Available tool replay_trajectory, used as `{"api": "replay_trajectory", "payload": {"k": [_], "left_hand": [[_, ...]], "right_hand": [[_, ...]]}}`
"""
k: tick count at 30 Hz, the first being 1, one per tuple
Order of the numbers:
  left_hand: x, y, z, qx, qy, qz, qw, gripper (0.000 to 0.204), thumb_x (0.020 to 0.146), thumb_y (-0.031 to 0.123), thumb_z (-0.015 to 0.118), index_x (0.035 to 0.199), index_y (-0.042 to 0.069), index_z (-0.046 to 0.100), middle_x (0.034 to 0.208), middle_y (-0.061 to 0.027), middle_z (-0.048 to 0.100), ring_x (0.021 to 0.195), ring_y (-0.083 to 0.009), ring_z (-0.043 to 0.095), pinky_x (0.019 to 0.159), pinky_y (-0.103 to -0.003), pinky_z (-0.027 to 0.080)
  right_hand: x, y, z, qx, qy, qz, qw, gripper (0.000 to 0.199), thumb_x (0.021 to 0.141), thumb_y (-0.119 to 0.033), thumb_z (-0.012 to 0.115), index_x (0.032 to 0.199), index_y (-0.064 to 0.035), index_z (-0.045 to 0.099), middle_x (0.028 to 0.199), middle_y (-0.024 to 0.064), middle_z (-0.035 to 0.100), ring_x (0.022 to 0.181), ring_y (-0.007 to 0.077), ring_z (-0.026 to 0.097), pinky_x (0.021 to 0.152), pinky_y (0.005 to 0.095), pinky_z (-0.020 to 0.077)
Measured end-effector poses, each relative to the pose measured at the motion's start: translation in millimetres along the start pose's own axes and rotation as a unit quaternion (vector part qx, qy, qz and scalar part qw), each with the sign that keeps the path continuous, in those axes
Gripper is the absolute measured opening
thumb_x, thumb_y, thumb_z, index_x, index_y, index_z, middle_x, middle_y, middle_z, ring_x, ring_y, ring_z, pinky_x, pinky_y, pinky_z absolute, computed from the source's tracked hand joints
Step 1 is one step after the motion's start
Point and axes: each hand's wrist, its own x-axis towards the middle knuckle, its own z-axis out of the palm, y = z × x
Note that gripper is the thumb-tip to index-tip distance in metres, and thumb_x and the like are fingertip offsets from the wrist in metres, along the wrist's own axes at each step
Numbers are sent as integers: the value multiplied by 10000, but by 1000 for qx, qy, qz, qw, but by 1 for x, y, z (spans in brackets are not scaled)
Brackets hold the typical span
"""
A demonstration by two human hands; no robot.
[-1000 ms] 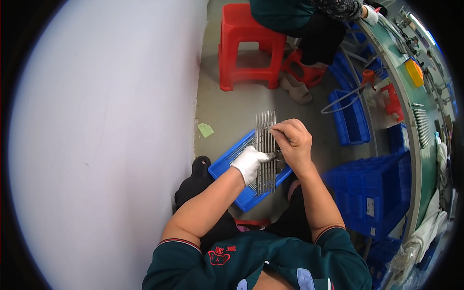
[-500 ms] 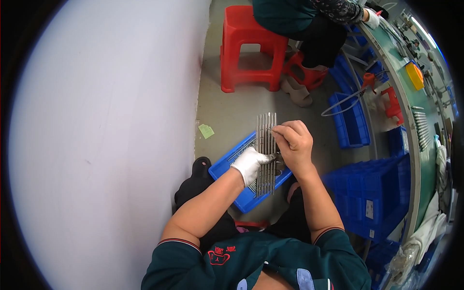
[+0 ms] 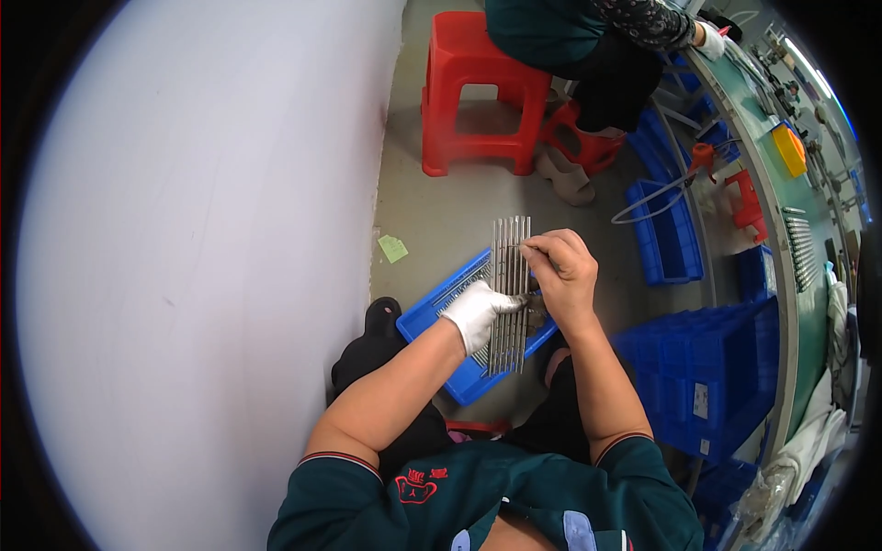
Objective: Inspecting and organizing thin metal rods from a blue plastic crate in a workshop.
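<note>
My left hand, in a white glove with dark smudges on the thumb, is closed around several thin metal rods. They stand side by side in a flat row, their long sides pointing away from me. My bare right hand has its thumb and index finger pinched on the rightmost rod, a little below its far end. Beneath both hands is a blue plastic bin with more metal rods lying in it; the held rods hide part of it.
A white wall rises at my left. Ahead, a person sits beside a red stool. Along the right runs a green-topped workbench with metal parts on it, and blue bins stand below. A paper scrap lies on the floor.
The row of rods has shifted very slightly to the right, together with my right hand. Both grips look the same.
</note>
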Motion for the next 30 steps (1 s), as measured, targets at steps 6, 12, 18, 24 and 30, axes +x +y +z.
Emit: {"api": "replay_trajectory", "payload": {"k": [6,12,18,24,30], "left_hand": [[-1,1,1,-17,-2,-8,1000,232,831,-32,564,1058,10,593,891,-124,660,783,-255,671,703,-393,569],[1,-1,-2,9,22,-4,1000,224,816,-42,566,1030,-1,618,885,-110,664,782,-231,669,698,-357,557],[2,-4,-4,40,24,4,999,212,808,-42,572,1010,-8,626,883,-99,666,777,-214,667,691,-331,548],[0,1,-2,-8,10,-31,999,280,834,-34,565,1109,12,569,971,-112,646,863,-256,660,774,-384,556],[3,-2,-5,21,36,-35,999,247,844,-33,561,1087,13,567,964,-110,643,847,-268,662,735,-396,564]], "right_hand": [[0,-2,-2,-4,0,8,1000,96,730,29,686,813,-14,668,744,76,609,689,191,580,610,285,461],[3,-5,-2,-86,4,-93,992,138,679,7,715,802,-35,666,752,65,590,715,223,562,628,317,455],[4,1,2,-83,-6,-64,994,131,645,-27,726,749,-71,660,762,53,575,743,240,554,620,339,465],[6,-5,-5,-51,12,-59,997,117,661,-6,713,755,-50,659,749,63,575,714,242,553,618,341,452],[3,0,6,-10,-1,-26,1000,105,676,-12,715,761,-36,658,746,73,576,711,244,555,624,338,452]]}}
